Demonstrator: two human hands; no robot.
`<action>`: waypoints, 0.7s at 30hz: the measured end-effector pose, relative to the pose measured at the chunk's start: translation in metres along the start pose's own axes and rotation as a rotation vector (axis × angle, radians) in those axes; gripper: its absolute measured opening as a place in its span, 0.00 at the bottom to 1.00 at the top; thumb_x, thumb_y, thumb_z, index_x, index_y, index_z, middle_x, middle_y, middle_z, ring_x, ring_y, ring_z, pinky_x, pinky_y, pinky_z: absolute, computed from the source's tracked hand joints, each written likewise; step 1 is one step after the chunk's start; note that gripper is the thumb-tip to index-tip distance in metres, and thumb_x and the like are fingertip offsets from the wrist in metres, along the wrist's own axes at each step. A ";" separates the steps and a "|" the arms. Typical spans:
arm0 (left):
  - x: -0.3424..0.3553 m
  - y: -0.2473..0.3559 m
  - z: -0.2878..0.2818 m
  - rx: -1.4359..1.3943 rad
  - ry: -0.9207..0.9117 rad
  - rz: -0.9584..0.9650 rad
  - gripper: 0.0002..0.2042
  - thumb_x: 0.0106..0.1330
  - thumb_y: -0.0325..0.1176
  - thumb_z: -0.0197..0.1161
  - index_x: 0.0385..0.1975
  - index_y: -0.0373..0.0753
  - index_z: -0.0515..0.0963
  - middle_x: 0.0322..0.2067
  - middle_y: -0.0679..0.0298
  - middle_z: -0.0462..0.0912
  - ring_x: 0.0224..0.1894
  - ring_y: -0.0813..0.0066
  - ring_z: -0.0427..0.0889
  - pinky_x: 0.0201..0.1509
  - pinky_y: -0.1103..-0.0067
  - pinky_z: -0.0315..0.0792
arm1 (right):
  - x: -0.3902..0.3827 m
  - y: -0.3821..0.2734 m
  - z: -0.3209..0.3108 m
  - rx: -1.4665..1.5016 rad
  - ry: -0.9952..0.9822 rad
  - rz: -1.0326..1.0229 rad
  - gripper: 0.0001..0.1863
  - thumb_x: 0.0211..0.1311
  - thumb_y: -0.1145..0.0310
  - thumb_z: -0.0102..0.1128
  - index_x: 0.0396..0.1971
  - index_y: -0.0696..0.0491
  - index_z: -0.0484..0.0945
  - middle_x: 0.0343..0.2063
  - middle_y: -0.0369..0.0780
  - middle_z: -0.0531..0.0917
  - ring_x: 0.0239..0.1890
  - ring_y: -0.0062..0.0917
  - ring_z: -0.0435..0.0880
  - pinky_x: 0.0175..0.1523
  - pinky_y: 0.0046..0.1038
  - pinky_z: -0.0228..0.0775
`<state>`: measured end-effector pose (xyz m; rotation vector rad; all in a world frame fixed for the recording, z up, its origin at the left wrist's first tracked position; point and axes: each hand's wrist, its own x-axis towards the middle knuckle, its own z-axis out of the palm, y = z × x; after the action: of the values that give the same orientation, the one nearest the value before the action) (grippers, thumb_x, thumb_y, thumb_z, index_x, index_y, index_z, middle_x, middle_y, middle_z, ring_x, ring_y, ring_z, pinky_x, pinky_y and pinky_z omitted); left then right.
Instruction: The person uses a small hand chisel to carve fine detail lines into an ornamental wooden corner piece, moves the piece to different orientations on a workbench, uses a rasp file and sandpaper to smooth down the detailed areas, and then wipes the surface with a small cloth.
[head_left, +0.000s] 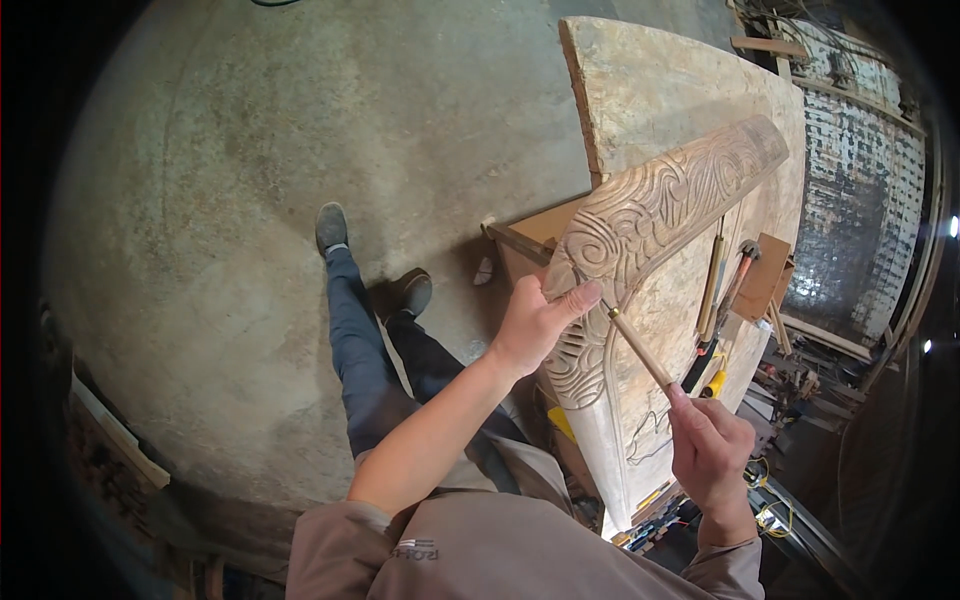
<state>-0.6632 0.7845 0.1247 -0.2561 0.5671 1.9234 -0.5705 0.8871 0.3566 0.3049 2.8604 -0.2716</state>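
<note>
A long, angled piece of pale brown wood [670, 200], carved with swirls and wave-like grooves, lies across a worn board [630, 90], its plain tapered end toward me. My left hand [540, 330] grips the carved piece near its bend, thumb on the carving beside a chisel's metal tip. My right hand [712, 450] is closed round the wooden handle of the chisel [645, 350], which slants up-left to that spot. Beside the carving lie a long wooden-handled tool [711, 285], a hammer [740, 275] with an orange-marked handle and a yellow tool [716, 382].
A brown box-like stand [530, 225] is under the board's left side. Concrete floor [200, 200] is at left, where my legs and shoes show. A dark, patchy panel [850, 210] with wooden slats is at right, above scattered offcuts and tools. Timber [120, 430] lies at lower left.
</note>
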 end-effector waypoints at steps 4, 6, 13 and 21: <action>0.000 -0.003 0.000 0.015 0.006 0.027 0.24 0.66 0.39 0.71 0.56 0.29 0.75 0.50 0.61 0.83 0.50 0.76 0.81 0.57 0.77 0.74 | 0.000 0.002 0.004 -0.036 0.012 -0.033 0.21 0.53 0.82 0.70 0.49 0.54 0.84 0.22 0.39 0.79 0.17 0.28 0.76 0.20 0.28 0.65; 0.000 -0.004 0.001 0.055 0.017 0.054 0.23 0.67 0.39 0.70 0.55 0.29 0.76 0.49 0.62 0.83 0.49 0.77 0.81 0.56 0.78 0.74 | -0.001 0.002 0.004 -0.047 0.019 -0.048 0.22 0.53 0.83 0.70 0.50 0.54 0.84 0.22 0.38 0.78 0.16 0.28 0.75 0.20 0.28 0.64; -0.002 -0.002 0.003 0.121 0.050 0.098 0.22 0.68 0.40 0.69 0.52 0.29 0.78 0.46 0.63 0.85 0.46 0.78 0.81 0.54 0.79 0.75 | 0.003 0.008 0.003 -0.070 0.004 -0.067 0.22 0.52 0.83 0.70 0.49 0.54 0.85 0.21 0.37 0.77 0.16 0.26 0.75 0.19 0.27 0.62; 0.000 -0.006 0.004 0.129 0.085 0.100 0.21 0.67 0.41 0.70 0.52 0.30 0.79 0.45 0.63 0.84 0.45 0.79 0.82 0.53 0.78 0.76 | 0.002 0.015 0.008 -0.078 0.027 -0.106 0.22 0.51 0.84 0.70 0.49 0.54 0.84 0.21 0.37 0.77 0.15 0.26 0.74 0.19 0.27 0.62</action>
<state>-0.6577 0.7886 0.1263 -0.2319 0.7699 1.9695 -0.5671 0.9005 0.3456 0.1428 2.9098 -0.1760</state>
